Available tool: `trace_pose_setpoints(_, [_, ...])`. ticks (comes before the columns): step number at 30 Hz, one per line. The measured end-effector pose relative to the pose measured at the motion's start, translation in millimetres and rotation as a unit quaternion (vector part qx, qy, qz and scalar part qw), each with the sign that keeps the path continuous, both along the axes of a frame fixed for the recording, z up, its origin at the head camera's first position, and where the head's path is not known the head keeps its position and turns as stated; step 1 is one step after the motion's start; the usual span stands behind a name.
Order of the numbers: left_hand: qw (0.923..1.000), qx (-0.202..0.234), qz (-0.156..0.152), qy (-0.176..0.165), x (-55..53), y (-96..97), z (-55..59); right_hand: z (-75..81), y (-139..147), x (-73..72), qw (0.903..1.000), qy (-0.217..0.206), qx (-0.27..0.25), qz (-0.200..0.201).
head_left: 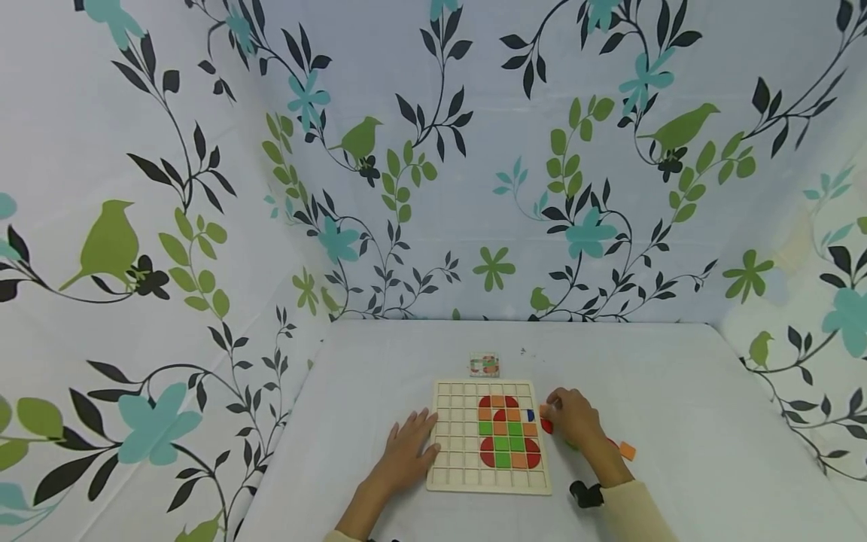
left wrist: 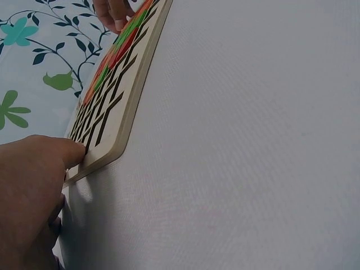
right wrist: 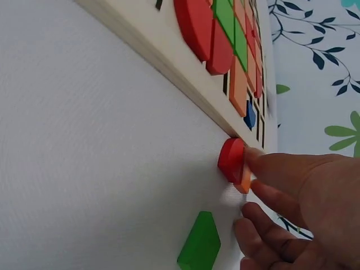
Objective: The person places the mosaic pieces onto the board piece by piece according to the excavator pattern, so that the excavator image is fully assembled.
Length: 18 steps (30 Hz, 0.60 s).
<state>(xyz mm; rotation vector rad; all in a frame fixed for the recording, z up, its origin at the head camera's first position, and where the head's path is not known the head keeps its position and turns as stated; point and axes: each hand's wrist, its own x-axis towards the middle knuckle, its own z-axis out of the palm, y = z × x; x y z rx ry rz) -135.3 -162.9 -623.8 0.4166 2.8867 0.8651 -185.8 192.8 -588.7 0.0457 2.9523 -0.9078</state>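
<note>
White cloth printed with green birds, blue flowers and dark leaves [head_left: 447, 188] hangs along the far side and at left and right. Before it spreads a white table [head_left: 684, 406]. On its near part lies a pale wooden grid board [head_left: 488, 488], flat, its right-hand columns holding red, orange and green tiles [head_left: 515, 429]. The left hand [head_left: 406, 452] lies open at the board's left edge, fingers loosely extended, thumb resting on the rim. The right hand [head_left: 574, 418] is just right of the board, fingers bent, thumb against an orange piece [right wrist: 246, 174]; I cannot tell whether it is gripped. A small printed card [head_left: 484, 365] lies just beyond the board's far edge. A green piece [right wrist: 202, 242] lies near the right hand, and another orange piece [head_left: 628, 451] lies farther right. Next to the thumb, a red piece [right wrist: 230, 159] sits just beside the board. Smallest is a blue piece [head_left: 531, 415] in the right-hand column.
</note>
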Motion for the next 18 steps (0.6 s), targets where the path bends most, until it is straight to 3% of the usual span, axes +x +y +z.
trace_pose_setpoints(8, [1.0,-0.003,0.001,0.004,0.8,0.7,-1.8,-5.8,2,-3.7,0.9998,0.008,0.017,-0.001])
trace_pose_setpoints(18, [1.0,-0.007,0.0,0.006,1.8,2.1,0.2,-13.3,6,-10.6,0.9997,0.014,-0.011,0.016])
